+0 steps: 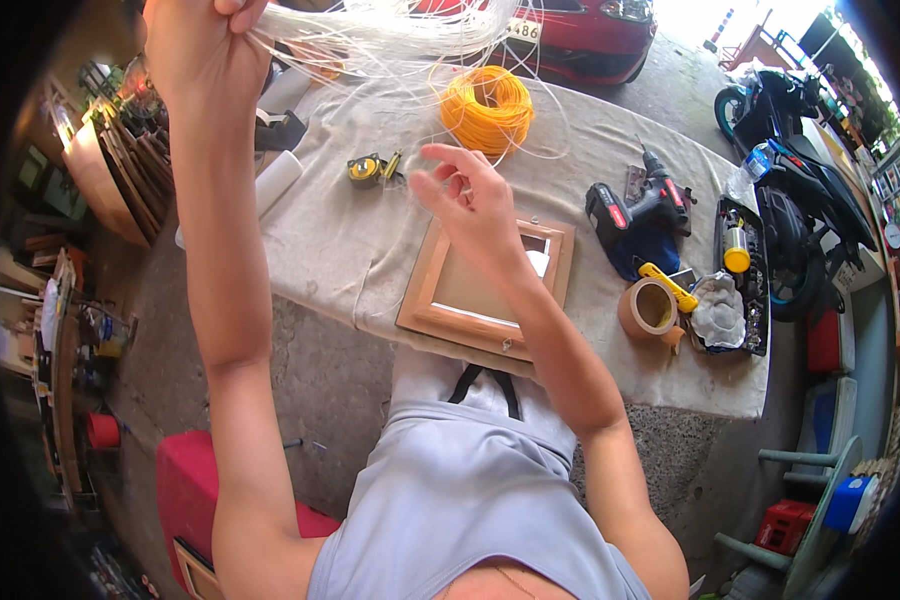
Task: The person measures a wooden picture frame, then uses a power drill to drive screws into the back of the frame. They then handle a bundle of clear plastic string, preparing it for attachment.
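My left hand (210, 45) is raised at the upper left, closed around a loose bundle of clear, thin nylon line (390, 38). Its strands fan out to the right over the table's far edge. My right hand (470, 195) hovers above the table with thumb and forefinger apart and the other fingers curled. A fine strand loops down near it; I cannot tell whether they touch. Below that hand lies a wooden picture frame (460, 323), hardware on its rim. Beyond sits a coil of orange-yellow cord (460, 115), and a tape measure (365, 170) lies left of the hand.
On the cloth-covered table (320, 240) a cordless drill (655, 195), a tape roll (648, 308), a yellow utility knife (668, 287) and a black tool tray (755, 330) stand at right. A red car (580, 35) is beyond, a motorbike (800, 190) to the right.
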The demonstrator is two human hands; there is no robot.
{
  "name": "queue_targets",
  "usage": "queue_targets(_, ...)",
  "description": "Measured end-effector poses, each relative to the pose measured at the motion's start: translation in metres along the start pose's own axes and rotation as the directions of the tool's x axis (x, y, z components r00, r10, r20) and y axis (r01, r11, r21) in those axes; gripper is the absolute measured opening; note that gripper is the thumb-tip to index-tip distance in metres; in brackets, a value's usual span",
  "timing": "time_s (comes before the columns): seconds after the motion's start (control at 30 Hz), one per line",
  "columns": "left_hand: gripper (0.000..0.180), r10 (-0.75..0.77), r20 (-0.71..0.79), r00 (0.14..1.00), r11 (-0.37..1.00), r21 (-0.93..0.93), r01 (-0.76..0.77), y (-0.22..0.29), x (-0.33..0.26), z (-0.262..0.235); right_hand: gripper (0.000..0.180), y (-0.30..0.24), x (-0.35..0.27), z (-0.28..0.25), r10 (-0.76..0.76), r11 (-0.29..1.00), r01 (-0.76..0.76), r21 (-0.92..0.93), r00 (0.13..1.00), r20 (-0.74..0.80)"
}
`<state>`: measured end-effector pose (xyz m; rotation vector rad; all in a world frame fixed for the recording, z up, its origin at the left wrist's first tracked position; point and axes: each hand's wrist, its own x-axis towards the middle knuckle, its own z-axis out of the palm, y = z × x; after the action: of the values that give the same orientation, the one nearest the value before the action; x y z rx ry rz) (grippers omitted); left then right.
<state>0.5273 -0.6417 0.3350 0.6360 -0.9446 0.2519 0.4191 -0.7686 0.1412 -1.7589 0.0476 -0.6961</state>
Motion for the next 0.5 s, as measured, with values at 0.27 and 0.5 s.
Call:
queue_targets(0.27,0.010,-0.154,-0.008,0.988,0.971,-0.188,0.150,0.015,0.026,-0.029,0.023,0.002,0.003,-0.028,0.009,0.872,-0.124,0.474,0.971,0.239)
queue_targets(0.5,0.008,-0.206,-0.003,0.978,0.861,-0.476,0.180,0.016,0.039,-0.054,0.042,0.009,0.007,-0.027,-0.003,0.562,-0.365,0.742,0.896,0.443)
